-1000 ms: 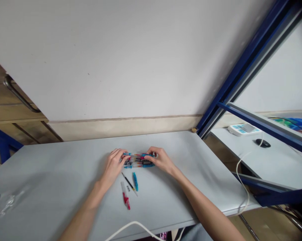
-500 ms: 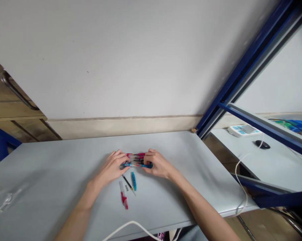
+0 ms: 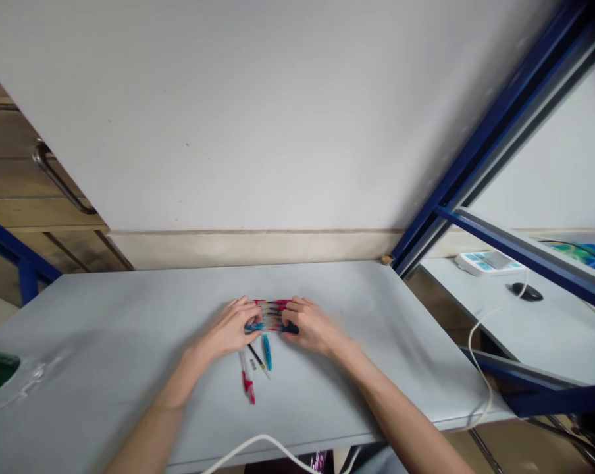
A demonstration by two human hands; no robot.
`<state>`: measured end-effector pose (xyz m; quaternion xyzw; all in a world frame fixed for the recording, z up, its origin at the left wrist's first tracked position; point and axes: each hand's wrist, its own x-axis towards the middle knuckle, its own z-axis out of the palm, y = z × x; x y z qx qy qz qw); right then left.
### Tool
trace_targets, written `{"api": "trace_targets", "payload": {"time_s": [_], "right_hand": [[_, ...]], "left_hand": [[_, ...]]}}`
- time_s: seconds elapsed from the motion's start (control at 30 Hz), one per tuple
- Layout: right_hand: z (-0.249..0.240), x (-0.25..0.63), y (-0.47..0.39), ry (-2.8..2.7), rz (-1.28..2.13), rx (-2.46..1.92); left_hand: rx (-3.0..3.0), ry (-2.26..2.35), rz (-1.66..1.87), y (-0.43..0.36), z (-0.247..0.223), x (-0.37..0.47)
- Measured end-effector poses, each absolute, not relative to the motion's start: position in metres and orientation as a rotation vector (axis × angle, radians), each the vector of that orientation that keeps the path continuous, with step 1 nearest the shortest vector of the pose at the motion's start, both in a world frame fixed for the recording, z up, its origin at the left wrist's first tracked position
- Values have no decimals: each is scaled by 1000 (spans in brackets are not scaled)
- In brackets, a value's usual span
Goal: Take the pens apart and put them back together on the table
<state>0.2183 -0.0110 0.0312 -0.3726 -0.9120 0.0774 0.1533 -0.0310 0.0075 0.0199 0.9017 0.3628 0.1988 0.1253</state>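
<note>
Side by side on the grey table lie several pens (image 3: 274, 317), clear in the middle with pink, black and blue ends. My left hand (image 3: 235, 326) is closed around their left ends, my right hand (image 3: 308, 324) around their right ends. The fingers cover part of the row. Just below the hands are a blue pen part (image 3: 267, 352), a dark refill with a pale tip (image 3: 258, 361) and a small grey piece (image 3: 253, 364). Lower still rests a clear and pink pen part (image 3: 247, 382).
At the left edge is a green item with clear plastic (image 3: 1, 374). A white cable (image 3: 260, 437) crosses the front edge. Blue metal framing (image 3: 428, 217) stands at the right. Beyond it, another table holds a white device (image 3: 488, 262) and a black mouse (image 3: 527, 291).
My hands have stayed on the pens, gathering the row slightly closer. The camera view has shifted a little, and more of the green item shows at the left.
</note>
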Motion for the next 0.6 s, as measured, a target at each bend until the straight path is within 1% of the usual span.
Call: {"api": "trace_targets", "payload": {"time_s": [0.1, 0.3, 0.6], "right_hand": [[26, 215, -11, -2597, 269, -1014], [22, 217, -8, -2576, 314, -1056], [21, 220, -5, -2597, 307, -1034]], "left_hand": [[2617, 1059, 556, 6, 20, -30], [2595, 1061, 530, 3, 22, -25], [2589, 1056, 513, 3, 16, -24]]}}
